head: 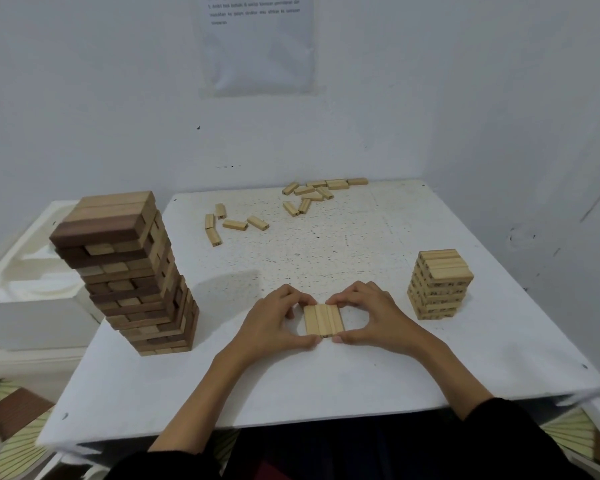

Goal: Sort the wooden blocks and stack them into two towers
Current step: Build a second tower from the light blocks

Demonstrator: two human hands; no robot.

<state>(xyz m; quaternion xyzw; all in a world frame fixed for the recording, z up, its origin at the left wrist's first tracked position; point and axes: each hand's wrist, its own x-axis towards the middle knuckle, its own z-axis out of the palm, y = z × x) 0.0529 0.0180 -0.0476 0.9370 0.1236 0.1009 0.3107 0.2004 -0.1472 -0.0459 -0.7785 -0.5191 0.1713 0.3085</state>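
Wooden blocks, pale ones side by side flat on bench, pinched between left hand and right hand: fingers at far ends, thumbs at near ends. Tall brown tower left of hands, short pale tower right, loose blocks beyond.

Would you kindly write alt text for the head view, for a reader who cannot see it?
The left hand and right hand pinch a flat row of small pale blocks together on a white table. A tall tower of brown blocks stands left, a short pale tower right, loose pale blocks behind.
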